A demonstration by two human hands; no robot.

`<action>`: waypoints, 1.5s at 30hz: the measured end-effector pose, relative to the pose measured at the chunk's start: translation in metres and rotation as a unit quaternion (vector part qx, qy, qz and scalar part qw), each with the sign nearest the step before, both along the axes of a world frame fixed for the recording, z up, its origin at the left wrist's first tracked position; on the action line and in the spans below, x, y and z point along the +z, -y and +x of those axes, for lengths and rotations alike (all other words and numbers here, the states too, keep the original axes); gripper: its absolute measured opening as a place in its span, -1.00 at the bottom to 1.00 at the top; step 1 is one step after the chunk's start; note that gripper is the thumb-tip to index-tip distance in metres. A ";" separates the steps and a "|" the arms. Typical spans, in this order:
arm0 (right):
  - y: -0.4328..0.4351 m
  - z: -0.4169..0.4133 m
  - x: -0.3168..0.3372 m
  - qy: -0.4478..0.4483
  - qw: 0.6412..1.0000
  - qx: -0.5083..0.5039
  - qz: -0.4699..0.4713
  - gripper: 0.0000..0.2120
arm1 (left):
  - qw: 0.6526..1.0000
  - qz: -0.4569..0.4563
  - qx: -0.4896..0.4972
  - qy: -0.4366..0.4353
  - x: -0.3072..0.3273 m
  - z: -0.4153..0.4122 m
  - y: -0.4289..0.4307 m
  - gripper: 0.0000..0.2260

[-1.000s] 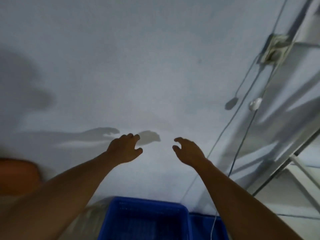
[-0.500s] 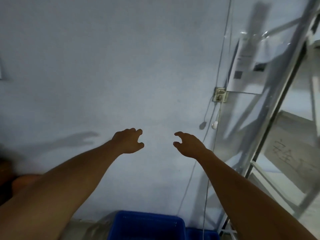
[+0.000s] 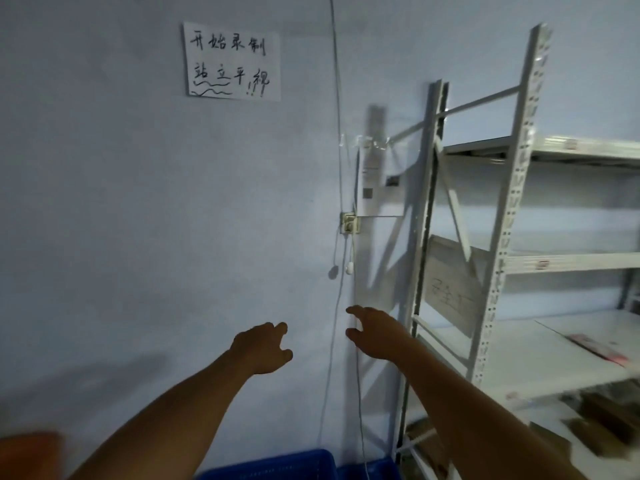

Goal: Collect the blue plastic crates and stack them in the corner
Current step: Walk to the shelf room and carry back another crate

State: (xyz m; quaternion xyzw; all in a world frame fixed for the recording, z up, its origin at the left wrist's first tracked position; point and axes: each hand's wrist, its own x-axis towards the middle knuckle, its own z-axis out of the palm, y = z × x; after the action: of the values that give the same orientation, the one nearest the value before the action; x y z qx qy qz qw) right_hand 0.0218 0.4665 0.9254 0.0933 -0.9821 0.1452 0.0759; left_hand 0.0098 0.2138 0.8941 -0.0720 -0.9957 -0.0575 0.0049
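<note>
Both hands reach forward, empty, fingers loosely spread: the left hand (image 3: 264, 348) at lower centre, the right hand (image 3: 375, 335) just right of it, before a pale blue wall (image 3: 121, 202). A handwritten paper sign (image 3: 232, 62) hangs at upper centre. A white metal shelf rack (image 3: 512, 237) fills the right side. Blue crates (image 3: 277, 466) show at the bottom edge.

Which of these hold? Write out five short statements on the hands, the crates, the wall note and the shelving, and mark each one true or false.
1. Both hands, left hand and right hand, are empty. True.
2. The blue crates sit on the metal shelving. False: they are low by the wall.
3. A handwritten note hangs on the wall. True.
4. The shelving stands left of the hands. False: right.
5. The right hand grips a cable. False: its fingers are spread, holding nothing.
</note>
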 end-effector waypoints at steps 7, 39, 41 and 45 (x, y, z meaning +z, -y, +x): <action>-0.125 0.104 0.020 -0.032 0.997 -0.074 -0.003 -0.46 | 0.996 0.019 -0.092 -0.011 0.022 0.051 -0.145 -0.41; -0.644 0.717 -0.061 0.018 0.711 -0.702 -0.036 -0.41 | 0.783 0.025 -0.619 0.053 -0.044 0.488 -0.866 -0.44; -0.649 0.734 -0.072 0.020 0.693 -0.720 -0.044 -0.41 | 0.775 0.016 -0.630 0.053 -0.054 0.503 -0.878 -0.43; -0.668 0.767 -0.104 0.031 0.671 -0.738 -0.067 -0.42 | 0.767 0.005 -0.639 0.057 -0.079 0.524 -0.908 -0.43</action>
State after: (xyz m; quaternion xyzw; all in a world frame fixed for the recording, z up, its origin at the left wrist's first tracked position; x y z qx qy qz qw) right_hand 0.7892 1.1350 0.8216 -0.6715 -0.7205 0.1103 0.1334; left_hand 0.5336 1.1220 0.8156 -0.6878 -0.7182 -0.0566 -0.0893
